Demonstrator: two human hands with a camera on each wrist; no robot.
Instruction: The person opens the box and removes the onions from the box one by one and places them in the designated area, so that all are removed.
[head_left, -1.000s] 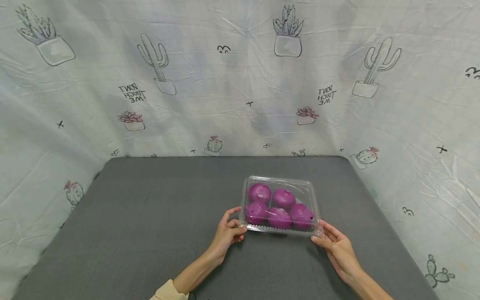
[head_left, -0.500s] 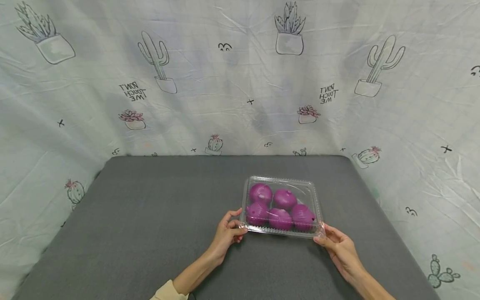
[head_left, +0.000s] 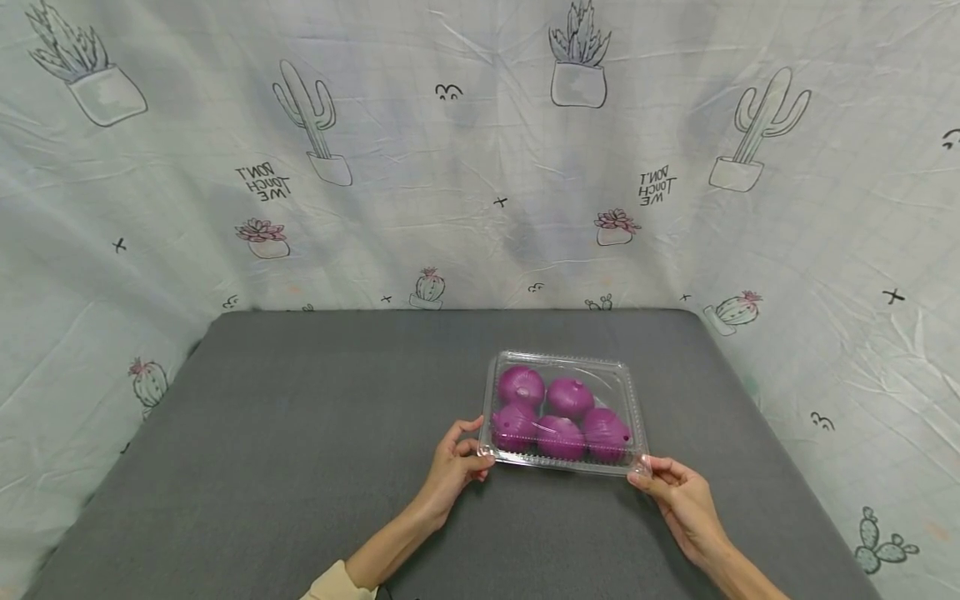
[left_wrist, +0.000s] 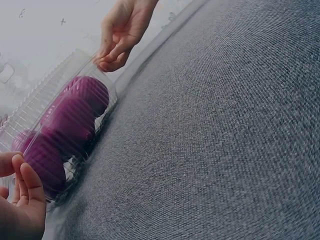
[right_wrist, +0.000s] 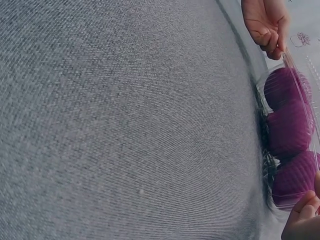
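Note:
A clear plastic clamshell box point(head_left: 611, 386) sits right of centre on the table in the head view, with its lid down. Several purple onions point(head_left: 521, 387) show through it, three along the near side and the others behind. My left hand point(head_left: 448, 475) pinches the near left corner of the rim between thumb and fingers. At the near right corner, my right hand point(head_left: 684, 500) pinches the rim in the same way. In the left wrist view, onions point(left_wrist: 70, 122) press close to the near wall. The right wrist view shows both hands at the rim's ends.
A dark grey cloth covers the table point(head_left: 322, 417). White fabric printed with cacti point(head_left: 390, 150) hangs behind it and along both sides. A pale yellow sleeve point(head_left: 339, 583) shows on the left forearm.
The box and both hands shift very slightly right in the picture early on, along with the background. The right fingers move a little at the corner; both hands keep their grip.

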